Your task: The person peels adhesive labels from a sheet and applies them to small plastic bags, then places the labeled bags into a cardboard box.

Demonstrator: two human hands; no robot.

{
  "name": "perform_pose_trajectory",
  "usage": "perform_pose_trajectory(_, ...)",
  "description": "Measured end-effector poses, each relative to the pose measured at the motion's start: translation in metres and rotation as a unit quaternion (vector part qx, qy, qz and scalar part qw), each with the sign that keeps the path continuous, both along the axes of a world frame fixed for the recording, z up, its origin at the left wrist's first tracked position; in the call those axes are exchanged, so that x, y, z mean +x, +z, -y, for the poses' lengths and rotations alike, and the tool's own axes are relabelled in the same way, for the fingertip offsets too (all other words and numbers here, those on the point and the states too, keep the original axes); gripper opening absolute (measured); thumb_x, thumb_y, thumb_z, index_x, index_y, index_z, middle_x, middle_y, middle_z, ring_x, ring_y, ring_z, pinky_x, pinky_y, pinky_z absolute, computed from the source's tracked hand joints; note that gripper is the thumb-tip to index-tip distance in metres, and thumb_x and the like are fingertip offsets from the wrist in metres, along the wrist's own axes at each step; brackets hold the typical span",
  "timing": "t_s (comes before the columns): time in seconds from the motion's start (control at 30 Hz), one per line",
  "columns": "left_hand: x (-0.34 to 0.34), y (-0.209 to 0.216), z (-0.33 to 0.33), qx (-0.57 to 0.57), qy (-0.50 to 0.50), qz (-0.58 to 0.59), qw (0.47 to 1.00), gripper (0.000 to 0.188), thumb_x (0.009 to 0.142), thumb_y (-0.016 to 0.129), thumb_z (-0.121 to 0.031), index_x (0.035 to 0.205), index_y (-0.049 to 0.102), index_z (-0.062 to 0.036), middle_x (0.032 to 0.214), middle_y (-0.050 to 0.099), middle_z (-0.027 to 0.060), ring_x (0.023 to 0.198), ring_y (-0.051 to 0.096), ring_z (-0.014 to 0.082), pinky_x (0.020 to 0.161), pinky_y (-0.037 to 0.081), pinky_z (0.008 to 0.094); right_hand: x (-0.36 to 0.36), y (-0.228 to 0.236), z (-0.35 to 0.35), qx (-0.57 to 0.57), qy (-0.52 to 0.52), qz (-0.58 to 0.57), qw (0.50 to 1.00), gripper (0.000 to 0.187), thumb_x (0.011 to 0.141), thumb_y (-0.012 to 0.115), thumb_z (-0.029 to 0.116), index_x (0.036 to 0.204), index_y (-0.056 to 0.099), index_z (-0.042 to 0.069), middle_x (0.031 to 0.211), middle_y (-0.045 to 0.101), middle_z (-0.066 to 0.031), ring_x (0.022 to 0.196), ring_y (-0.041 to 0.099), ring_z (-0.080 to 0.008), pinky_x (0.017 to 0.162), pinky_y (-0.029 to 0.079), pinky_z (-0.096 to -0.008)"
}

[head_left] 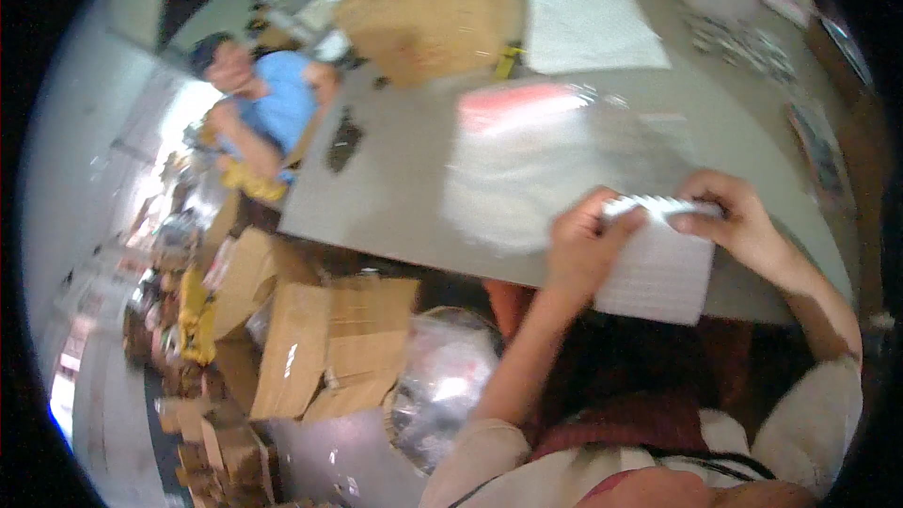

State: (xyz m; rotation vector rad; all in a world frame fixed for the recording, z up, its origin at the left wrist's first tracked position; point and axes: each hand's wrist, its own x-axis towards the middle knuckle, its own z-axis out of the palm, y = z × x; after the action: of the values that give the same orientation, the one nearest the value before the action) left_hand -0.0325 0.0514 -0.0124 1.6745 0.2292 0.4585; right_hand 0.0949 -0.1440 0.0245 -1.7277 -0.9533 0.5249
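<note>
My left hand (585,237) and my right hand (736,216) both grip the upper edge of a white bubble-wrap sheet or pouch (657,273). Its top edge looks bumpy and rolled between my fingers and thumbs. The lower part hangs down over the near table edge. Just beyond my hands, clear plastic bags (508,179) with a red band lie flat on the grey table (395,198). Farther back rests a similar white textured stack (593,28). Whether anything sits inside the held wrap cannot be seen.
A brown cardboard piece (428,9) and a yellow-black tool (508,60) lie at the back. Small metallic parts (743,47) are at the far right. Below left stand an open carton (329,348) and a plastic-lined bin (442,376). A person in blue (282,99) sits beyond the table's left end.
</note>
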Motion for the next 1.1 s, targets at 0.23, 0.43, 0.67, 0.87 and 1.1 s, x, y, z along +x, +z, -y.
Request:
perform_pose_trajectory(0.23,0.003,0.005,0.010,-0.010,0.006,-0.026,1.000,0.014,0.091,0.076,-0.012,0.091,0.068,-0.0004,0.074,0.059,-0.0052,0.066,0.050,0.0025,0.056,0.040,0.0213,0.001,-0.005,0.011,0.071,0.037,-0.058,0.995,0.015,0.091,0.076,0.008,0.100,0.067,0.000,0.091,0.067,0.0000,0.087,0.058,-0.0070,0.078,0.046,-0.0244)
perform_pose_trajectory(0.43,-0.001,0.010,0.016,-0.084,0.012,0.003,0.996,0.018,0.090,0.077,-0.011,0.098,0.068,0.0018,0.079,0.065,-0.0013,0.066,0.054,0.0041,0.058,0.043,0.0211,0.006,-0.005,0.011,0.091,0.029,-0.150,0.984,0.017,0.089,0.077,0.007,0.099,0.065,0.002,0.091,0.066,0.0002,0.089,0.058,-0.0068,0.079,0.045,-0.0236)
perform_pose_trajectory(0.67,-0.001,0.013,0.008,-0.091,-0.048,0.010,0.995,0.022,0.087,0.077,-0.006,0.106,0.070,0.0029,0.094,0.069,0.0036,0.086,0.062,0.0119,0.078,0.050,0.0251,0.006,-0.012,0.010,0.134,0.031,-0.212,0.968,0.015,0.087,0.080,0.009,0.086,0.066,0.004,0.083,0.067,0.0008,0.079,0.059,-0.0074,0.075,0.046,-0.0244)
perform_pose_trajectory(0.87,0.000,0.011,0.009,-0.117,-0.002,-0.007,0.993,0.018,0.089,0.076,-0.005,0.103,0.070,0.0035,0.093,0.070,0.0046,0.085,0.062,0.0116,0.078,0.051,0.0250,0.015,-0.007,0.013,0.081,0.019,-0.194,0.977,0.016,0.091,0.077,0.013,0.092,0.065,0.001,0.081,0.066,0.0004,0.076,0.058,-0.0073,0.067,0.046,-0.0232)
perform_pose_trajectory(1.1,0.001,0.007,0.013,-0.043,0.031,0.013,0.999,0.017,0.090,0.076,-0.007,0.101,0.070,0.0036,0.091,0.070,0.0037,0.082,0.061,0.0098,0.076,0.050,0.0247,0.023,-0.002,0.016,0.042,0.026,0.033,0.998,0.016,0.091,0.073,0.007,0.101,0.062,0.002,0.091,0.066,-0.0045,0.080,0.063,-0.0151,0.069,0.052,-0.0327)
